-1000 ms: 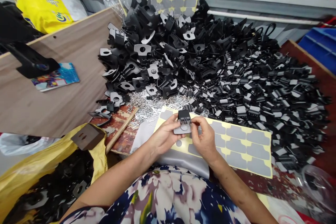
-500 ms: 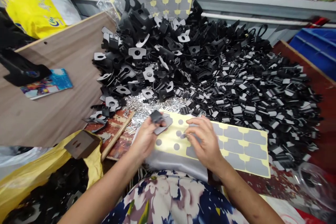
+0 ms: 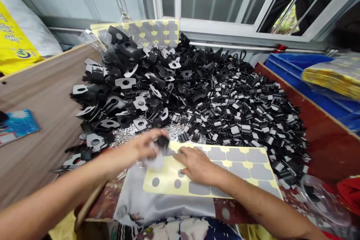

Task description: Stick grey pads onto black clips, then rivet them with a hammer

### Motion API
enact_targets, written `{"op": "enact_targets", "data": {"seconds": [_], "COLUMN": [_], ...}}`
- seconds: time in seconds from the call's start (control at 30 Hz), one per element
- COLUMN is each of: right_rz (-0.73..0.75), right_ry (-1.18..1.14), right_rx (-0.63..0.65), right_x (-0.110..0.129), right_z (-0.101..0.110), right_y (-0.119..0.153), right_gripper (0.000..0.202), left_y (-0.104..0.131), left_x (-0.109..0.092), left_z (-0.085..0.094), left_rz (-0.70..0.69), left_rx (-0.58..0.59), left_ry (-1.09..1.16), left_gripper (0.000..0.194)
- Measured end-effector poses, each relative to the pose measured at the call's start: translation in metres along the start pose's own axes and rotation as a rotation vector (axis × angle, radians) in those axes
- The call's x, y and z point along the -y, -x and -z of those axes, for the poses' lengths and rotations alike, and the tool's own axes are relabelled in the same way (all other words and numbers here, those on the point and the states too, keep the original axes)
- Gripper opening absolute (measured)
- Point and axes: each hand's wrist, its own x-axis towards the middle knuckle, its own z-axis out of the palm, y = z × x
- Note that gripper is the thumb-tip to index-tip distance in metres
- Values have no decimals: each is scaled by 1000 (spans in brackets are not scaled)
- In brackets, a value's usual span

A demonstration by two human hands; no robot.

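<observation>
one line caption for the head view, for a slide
Left hand grips a small black clip while right hand rests on a yellow sticker sheet, before a heap of black parts.

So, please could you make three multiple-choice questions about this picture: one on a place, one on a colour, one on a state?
1. Where does the right hand rest?
A. on the yellow sheet of grey pads
B. on the blue crate
C. on the window sill

2. What colour is the crate at the right?
A. green
B. blue
C. white

3. How does the left hand stand?
A. flat and empty on the wood
B. out of view
C. closed on a small black part

Answers:
1 A: the right hand lies flat on the yellow sheet, beside the grey pads.
2 B: the crate beyond the red-brown board is blue.
3 C: the fingers, though blurred, pinch a small black part at the sheet's far-left corner.
</observation>
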Motion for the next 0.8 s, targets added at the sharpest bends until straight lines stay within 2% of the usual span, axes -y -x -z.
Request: {"op": "enact_targets", "data": {"seconds": [0.07,0.1,0.17,0.23,0.3,0.37,0.4,0.47,0.53,0.6,0.67,0.73,0.8], "right_rz": [2,-10,-53,-73,-73,-73,-78,-83,-59,-34,-46,-86,-110], "right_ry": [-94,-140,-221,-303,-379,-467,-525,-640,-671,-535,-310,-118,-41], "right_rx": [20,5,-81,-141,-149,-119,-91,9,133,199,185,113,44], "right_x": [-13,-22,-40,-53,-58,-55,-51,-40,-28,-17,-9,-4,-2], "right_z": [29,46,79,107,123,125,122,107,86,60,31,5,-14], "right_y": [-18,-30,-54,-74,-87,-88,-85,-72,-54,-36,-23,-16,-16], "right_gripper": [23,16,21,22,23,24,24,25,26,22,14,15,17], "left_y": [-16,-21,-25,-25,-24,-23,-22,-18,-13,-7,-2,1,3], "left_x": [-42,-59,-74,-62,-27,16,36,69,90,104,114,121,126], "left_z": [29,40,47,34,10,-15,-25,-38,-42,-39,-35,-34,-38], "left_rz": [-243,-370,-503,-444,-247,-66,-22,-7,-35,-56,-66,-93,-153], "left_rx": [-256,-331,-412,-376,-248,-90,-41,-25,-90,-166,-216,-250,-270], "left_ry": [261,365,465,449,384,335,329,340,352,322,222,50,-149], "left_gripper": [63,64,62,59,54,42,37,31,28,27,25,22,21]}}
